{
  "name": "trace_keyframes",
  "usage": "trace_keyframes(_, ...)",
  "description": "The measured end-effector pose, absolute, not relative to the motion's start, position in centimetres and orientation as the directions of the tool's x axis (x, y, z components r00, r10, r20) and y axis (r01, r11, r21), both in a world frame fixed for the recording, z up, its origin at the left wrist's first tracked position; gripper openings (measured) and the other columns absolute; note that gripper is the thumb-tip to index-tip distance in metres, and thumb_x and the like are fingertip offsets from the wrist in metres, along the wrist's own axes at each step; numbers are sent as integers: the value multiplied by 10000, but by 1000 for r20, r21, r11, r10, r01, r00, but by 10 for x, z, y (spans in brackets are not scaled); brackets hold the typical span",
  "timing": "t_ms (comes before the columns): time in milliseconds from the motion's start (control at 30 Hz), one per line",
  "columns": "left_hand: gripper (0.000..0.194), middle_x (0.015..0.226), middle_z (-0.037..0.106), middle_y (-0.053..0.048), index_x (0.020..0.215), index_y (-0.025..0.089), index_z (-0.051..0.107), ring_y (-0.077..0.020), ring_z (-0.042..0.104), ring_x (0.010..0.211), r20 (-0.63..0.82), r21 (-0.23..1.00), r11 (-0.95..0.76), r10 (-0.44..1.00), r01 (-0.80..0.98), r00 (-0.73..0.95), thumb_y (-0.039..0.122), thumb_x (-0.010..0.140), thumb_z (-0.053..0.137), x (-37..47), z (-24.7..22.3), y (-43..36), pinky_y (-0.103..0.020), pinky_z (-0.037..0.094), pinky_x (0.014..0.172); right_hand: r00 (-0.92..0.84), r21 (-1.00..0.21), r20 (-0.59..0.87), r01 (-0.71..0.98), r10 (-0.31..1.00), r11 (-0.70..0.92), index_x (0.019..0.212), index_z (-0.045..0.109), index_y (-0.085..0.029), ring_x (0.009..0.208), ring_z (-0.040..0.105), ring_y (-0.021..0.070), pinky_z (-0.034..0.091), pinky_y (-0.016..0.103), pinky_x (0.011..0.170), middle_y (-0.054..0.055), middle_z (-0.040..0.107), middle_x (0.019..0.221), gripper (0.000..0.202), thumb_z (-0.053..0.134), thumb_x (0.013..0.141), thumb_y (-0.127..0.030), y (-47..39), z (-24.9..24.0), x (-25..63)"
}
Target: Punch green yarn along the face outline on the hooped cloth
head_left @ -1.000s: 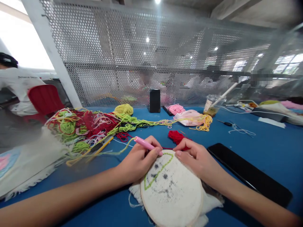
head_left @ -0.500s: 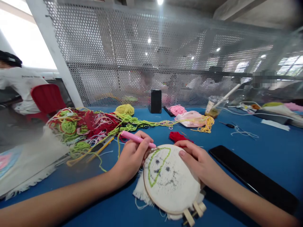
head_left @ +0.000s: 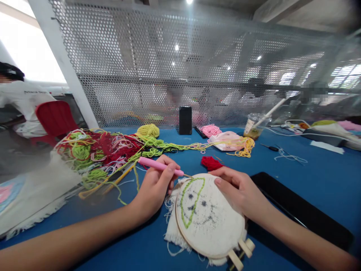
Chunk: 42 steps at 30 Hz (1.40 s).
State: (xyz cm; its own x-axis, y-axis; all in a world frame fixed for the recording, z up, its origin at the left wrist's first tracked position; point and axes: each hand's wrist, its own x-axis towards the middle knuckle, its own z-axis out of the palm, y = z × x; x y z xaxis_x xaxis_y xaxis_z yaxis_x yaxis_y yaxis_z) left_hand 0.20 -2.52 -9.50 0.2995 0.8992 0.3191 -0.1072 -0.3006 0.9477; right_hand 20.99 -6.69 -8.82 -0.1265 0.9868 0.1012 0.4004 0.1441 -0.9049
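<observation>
Embroidery hoop (head_left: 210, 216) now turning clamp-forward; left hand (head_left: 156, 186) gripping pink punch needle (head_left: 160, 166), right hand (head_left: 239, 190) pressing its rim; trailing green yarn (head_left: 135, 175) is risking 1 snag.

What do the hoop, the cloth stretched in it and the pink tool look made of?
The hoop looks like pale unfinished wood, going by its matt tan rim and block clamp. The cloth seems a coarse off-white weave with frayed edges. The pink tool in the left hand is probably smooth plastic with a slight sheen.
</observation>
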Motion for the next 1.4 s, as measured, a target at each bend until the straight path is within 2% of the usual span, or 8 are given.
trace_keyframes(200,198,486,417,59,789,186,465,-61,373,390,301,951,-307,892,-38,336,357,859,392,1,-93,-25,-169,293,371,-131,-900,115,407,985,159,983,556,-165,610,482,123,332,236,512,31,601,733,231,429,839,-293,-66,-89,210)
trace_keyframes(300,175,547,441,48,792,189,475,-65,394,430,343,920,-389,857,47,385,323,865,390,1,-93,-26,-178,309,399,-132,-899,127,403,983,170,963,559,-170,617,482,122,331,234,512,32,600,749,222,426,842,-300,-68,-87,210)
trace_keyframes(433,139,773,527,-12,804,171,525,-111,503,681,437,782,-592,745,196,505,245,853,417,4,-90,-27,-227,402,596,-119,-885,156,423,980,193,931,562,-173,642,484,124,341,231,527,32,598,769,203,434,839,-300,-71,-82,206)
trace_keyframes(533,155,819,533,-26,810,155,550,-129,507,766,434,720,-654,687,234,583,228,849,419,7,-86,-27,-251,404,687,-144,-876,174,430,974,220,937,559,-177,612,462,109,335,220,518,14,582,726,194,433,841,-290,-72,-80,205)
trace_keyframes(700,201,711,522,1,799,164,539,-97,478,602,380,819,-529,789,221,482,288,864,394,5,-86,-28,-214,384,541,-154,-881,155,425,976,206,937,563,-172,620,476,113,340,223,522,20,595,738,200,416,847,-274,-72,-81,206)
trace_keyframes(833,201,541,424,48,803,181,488,-71,373,433,359,917,-398,856,29,371,340,866,383,2,-91,-29,-185,307,405,-152,-869,155,449,976,208,971,563,-167,649,507,134,358,239,544,32,614,754,222,409,845,-267,-72,-82,208)
trace_keyframes(1000,196,504,396,57,804,183,467,-75,382,418,386,922,-366,858,-123,338,359,857,400,2,-95,-28,-185,319,394,-137,-864,147,464,980,194,957,572,-152,624,516,139,356,244,520,41,619,734,231,415,835,-270,-71,-83,208)
trace_keyframes(1400,177,588,423,44,824,188,473,-75,393,449,394,906,-423,841,-3,371,327,872,374,2,-94,-29,-193,315,407,-141,-869,181,441,973,225,890,586,-164,587,477,111,330,216,496,9,584,686,185,427,827,-236,-71,-82,208)
